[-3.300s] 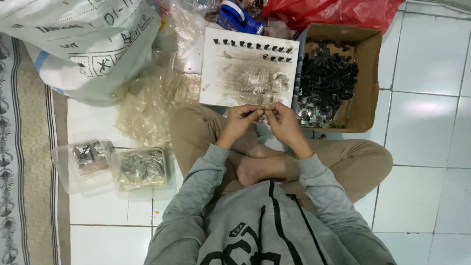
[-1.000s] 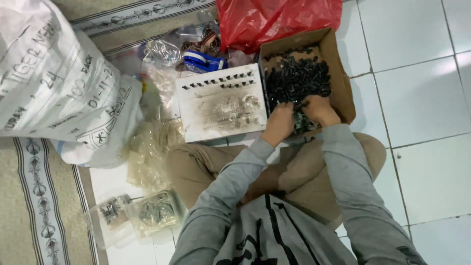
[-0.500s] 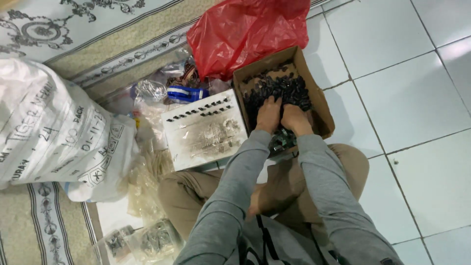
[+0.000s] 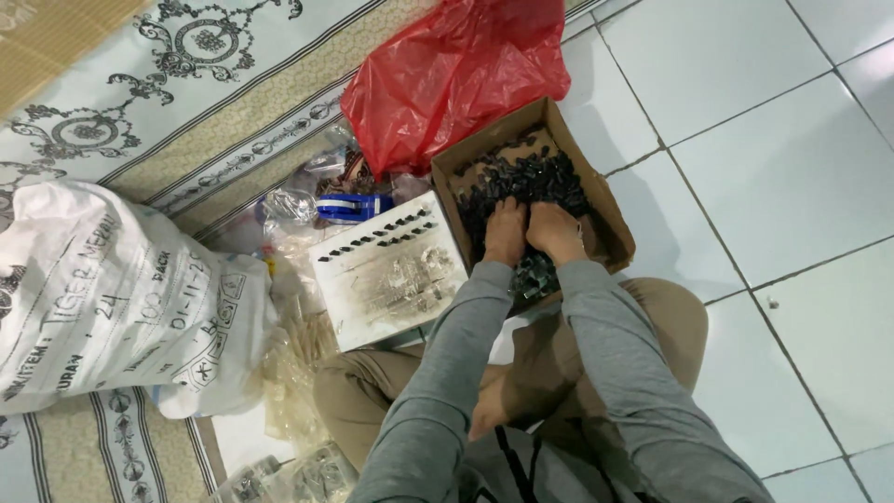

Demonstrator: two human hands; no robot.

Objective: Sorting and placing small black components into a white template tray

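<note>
inside the cardboard box [image 4: 610, 219] on the tiled floor, the left hand [image 4: 506, 233] and right hand [image 4: 556, 233] lay side by side, fingers buried in the small black parts [image 4: 521, 177]; whether they gripped any i could not tell. just left of the box sat a white tray [image 4: 386, 270], with a red plastic bag [image 4: 456, 74] behind

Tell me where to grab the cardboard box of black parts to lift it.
Grip the cardboard box by its two long side walls, from above, both hands. It is open-topped and loaded with black parts, so keep it level; the near end is under both hands.
</note>
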